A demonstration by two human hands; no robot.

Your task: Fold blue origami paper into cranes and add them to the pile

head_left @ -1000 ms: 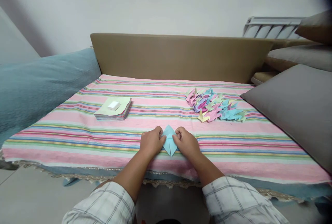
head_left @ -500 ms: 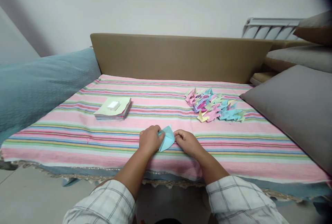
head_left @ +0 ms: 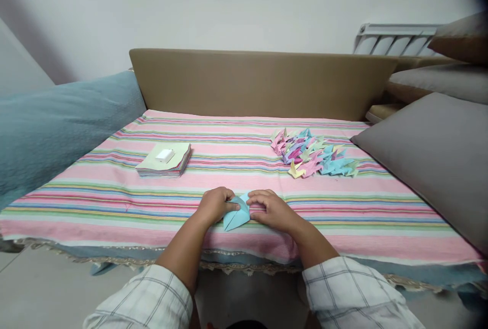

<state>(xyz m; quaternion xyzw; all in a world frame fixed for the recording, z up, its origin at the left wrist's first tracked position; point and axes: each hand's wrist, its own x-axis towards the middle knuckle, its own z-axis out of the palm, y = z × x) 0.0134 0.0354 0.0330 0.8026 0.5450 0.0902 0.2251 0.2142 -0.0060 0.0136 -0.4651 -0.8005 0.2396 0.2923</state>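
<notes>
A light blue folded paper piece (head_left: 235, 215) lies on the striped cloth (head_left: 114, 202) near its front edge. My left hand (head_left: 213, 205) is curled, pinching the paper's left side. My right hand (head_left: 270, 209) presses curled fingers onto the paper's upper right edge. Both hands touch the same paper, and part of it is hidden under the fingers.
A stack of coloured paper sheets (head_left: 164, 161) with a small white object (head_left: 165, 155) on top sits at the left. A pile of several folded paper cranes (head_left: 310, 153) lies at the right. Grey cushions (head_left: 430, 151) border the right, a blue blanket (head_left: 57, 125) the left.
The blue paper has been turned and laid lower and flatter; it stood as an upright diamond before. Both hands shifted slightly toward the front edge.
</notes>
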